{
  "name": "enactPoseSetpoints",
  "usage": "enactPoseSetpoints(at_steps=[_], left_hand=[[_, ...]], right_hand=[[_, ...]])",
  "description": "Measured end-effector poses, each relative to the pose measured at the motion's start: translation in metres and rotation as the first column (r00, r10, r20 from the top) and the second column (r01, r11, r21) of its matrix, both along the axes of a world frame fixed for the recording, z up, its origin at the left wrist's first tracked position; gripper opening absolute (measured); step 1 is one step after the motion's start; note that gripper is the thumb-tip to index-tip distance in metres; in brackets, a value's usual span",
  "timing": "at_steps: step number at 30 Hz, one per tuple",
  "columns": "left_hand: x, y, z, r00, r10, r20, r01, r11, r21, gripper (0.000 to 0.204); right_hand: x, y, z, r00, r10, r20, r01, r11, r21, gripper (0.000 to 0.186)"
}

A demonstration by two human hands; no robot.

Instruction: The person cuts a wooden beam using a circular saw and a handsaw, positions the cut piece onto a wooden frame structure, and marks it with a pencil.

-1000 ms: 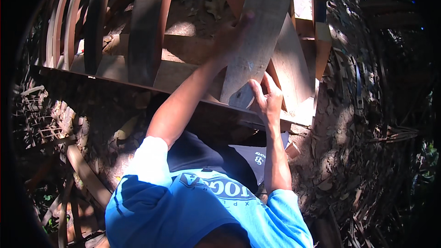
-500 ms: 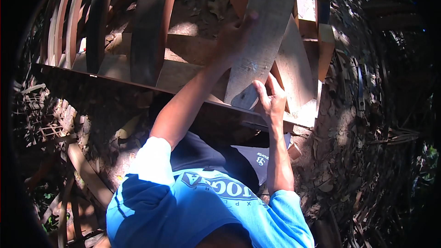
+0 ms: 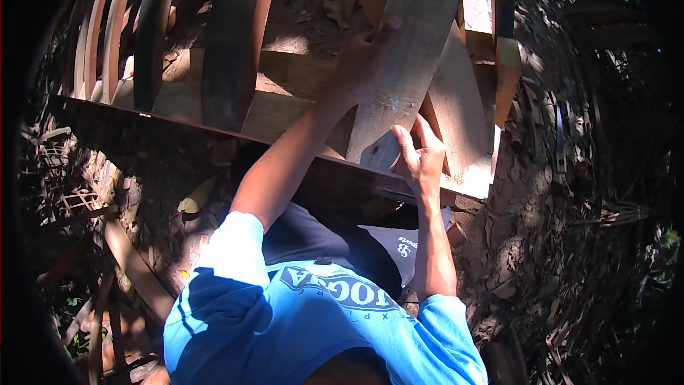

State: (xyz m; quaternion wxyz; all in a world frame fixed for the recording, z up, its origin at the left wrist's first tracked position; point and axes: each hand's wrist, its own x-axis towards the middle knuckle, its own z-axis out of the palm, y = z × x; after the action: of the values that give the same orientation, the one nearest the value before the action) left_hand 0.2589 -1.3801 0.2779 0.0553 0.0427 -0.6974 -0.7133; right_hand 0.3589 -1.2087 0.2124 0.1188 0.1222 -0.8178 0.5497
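Note:
A wide, pale wooden plank (image 3: 413,57) leans over a low wooden frame (image 3: 274,113), its lower end near the frame's front edge. In shadow, my left hand (image 3: 362,64) grips the plank's left edge, with some fingers hidden or dim. Lower down, my right hand (image 3: 426,155) holds the right edge, the thumb against the face and the other fingers at the side. Just right of the plank, another tapered board (image 3: 459,100) stands slanted in the frame.
Several curved slats (image 3: 231,36) rise from the frame's left side. A short wooden block (image 3: 507,75) stands at its right end. Dry leaves and wood scraps cover the ground (image 3: 520,242). A loose board (image 3: 135,267) lies at lower left.

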Motion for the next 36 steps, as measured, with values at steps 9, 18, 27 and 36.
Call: enactPoseSetpoints(at_steps=[9,18,27,36], left_hand=[[0.000,0.003,0.009,0.999,-0.012,0.041,0.014,0.999,-0.045,0.077],[0.032,-0.007,-0.018,0.996,0.066,0.062,-0.062,0.995,-0.075,0.074],[0.042,-0.002,-0.037,0.995,-0.093,0.023,0.096,0.978,-0.186,0.078],[0.032,-0.004,-0.072,0.975,-0.141,-0.173,0.140,0.990,-0.020,0.073]], right_hand=[[-0.003,-0.001,-0.007,0.986,-0.045,-0.158,0.048,0.999,0.018,0.043],[0.001,-0.003,-0.003,0.995,-0.067,-0.080,0.068,0.998,0.016,0.037],[0.005,-0.006,0.005,0.995,-0.080,-0.051,0.083,0.995,0.056,0.035],[0.005,-0.007,0.004,0.994,-0.107,-0.009,0.107,0.994,0.033,0.036]])
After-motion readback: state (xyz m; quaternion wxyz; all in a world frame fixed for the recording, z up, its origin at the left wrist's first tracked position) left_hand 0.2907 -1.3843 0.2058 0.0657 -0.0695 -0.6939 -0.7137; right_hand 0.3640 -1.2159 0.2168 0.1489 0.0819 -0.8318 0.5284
